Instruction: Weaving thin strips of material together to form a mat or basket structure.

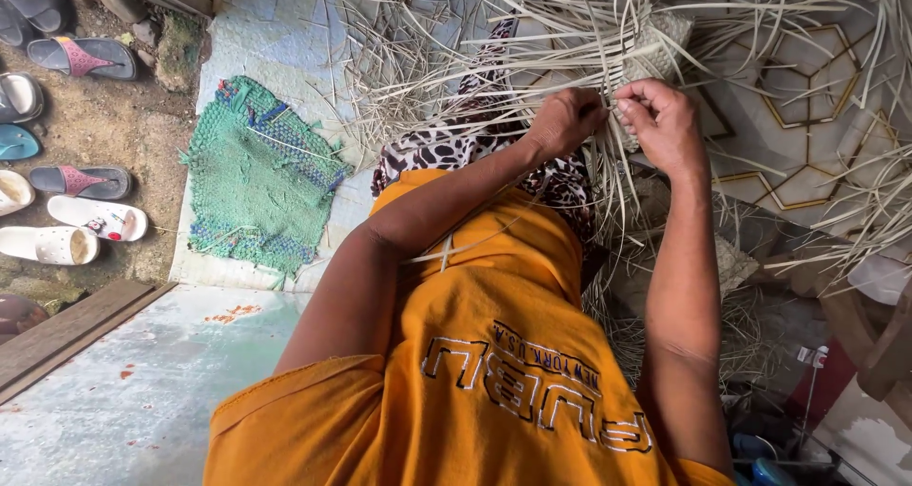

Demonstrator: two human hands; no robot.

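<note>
A partly woven piece of pale straw [655, 49] lies over my lap, with long loose strips [456, 39] fanning out all around it. My left hand [566, 118] pinches a few strips at the near edge of the weave. Close beside it, my right hand [662, 117] grips the woven edge with curled fingers. Both hands almost touch. I wear an orange shirt and a spotted cloth over my legs.
A green woven mat [258, 174] lies on the pale floor to the left. Several sandals [84, 57] stand on the dirt at the far left. A wooden plank [66, 332] sits lower left. Patterned tiles [807, 96] and clutter fill the right side.
</note>
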